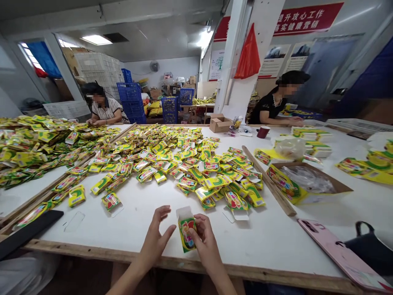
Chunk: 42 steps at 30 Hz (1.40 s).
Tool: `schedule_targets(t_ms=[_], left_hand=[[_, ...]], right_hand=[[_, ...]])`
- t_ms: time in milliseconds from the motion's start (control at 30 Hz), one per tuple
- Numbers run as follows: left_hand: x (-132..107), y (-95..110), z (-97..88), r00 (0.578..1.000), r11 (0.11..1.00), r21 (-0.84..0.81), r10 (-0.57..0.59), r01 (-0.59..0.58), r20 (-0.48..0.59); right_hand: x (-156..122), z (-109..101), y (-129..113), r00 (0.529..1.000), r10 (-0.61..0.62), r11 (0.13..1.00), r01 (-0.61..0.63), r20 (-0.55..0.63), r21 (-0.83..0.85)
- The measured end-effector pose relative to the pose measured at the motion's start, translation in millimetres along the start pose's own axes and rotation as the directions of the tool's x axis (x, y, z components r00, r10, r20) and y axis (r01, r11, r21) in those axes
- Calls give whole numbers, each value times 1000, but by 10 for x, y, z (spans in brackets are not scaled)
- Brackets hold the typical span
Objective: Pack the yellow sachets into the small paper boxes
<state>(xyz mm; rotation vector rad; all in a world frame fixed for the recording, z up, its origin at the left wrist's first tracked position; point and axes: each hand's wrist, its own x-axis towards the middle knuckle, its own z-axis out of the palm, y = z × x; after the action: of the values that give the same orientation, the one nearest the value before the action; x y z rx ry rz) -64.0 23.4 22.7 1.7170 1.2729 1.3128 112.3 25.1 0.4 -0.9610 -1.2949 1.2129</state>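
My right hand holds a small yellow-green printed carton upright near the table's front edge, its white top flap open. My left hand hovers just left of the carton with fingers spread apart, holding nothing. Beyond my hands a wide pile of flat yellow cartons covers the middle of the white table.
A wooden strip lies right of the pile, beside an open cardboard box with plastic bags. A pink phone and black bag sit at right. Another carton heap lies far left. Two people sit across the table.
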Motion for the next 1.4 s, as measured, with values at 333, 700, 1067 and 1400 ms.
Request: schedule_targets(t_ms=[333, 700, 1067, 1400], left_hand=[[-87, -81, 336, 971, 950, -235, -166, 205, 175], [48, 19, 567, 977, 877, -429, -189, 215, 103], [-47, 130, 534, 994, 973, -222, -44, 64, 97], [59, 170, 610, 969, 945, -216, -237, 247, 71]], right_hand=[[-52, -116, -66, 996, 37, 978, -18, 85, -206], [20, -307, -226, 993, -119, 902, 115, 17, -415], [-76, -280, -228, 983, -181, 871, 164, 8, -463], [40, -258, -327, 993, -111, 826, 75, -31, -558]])
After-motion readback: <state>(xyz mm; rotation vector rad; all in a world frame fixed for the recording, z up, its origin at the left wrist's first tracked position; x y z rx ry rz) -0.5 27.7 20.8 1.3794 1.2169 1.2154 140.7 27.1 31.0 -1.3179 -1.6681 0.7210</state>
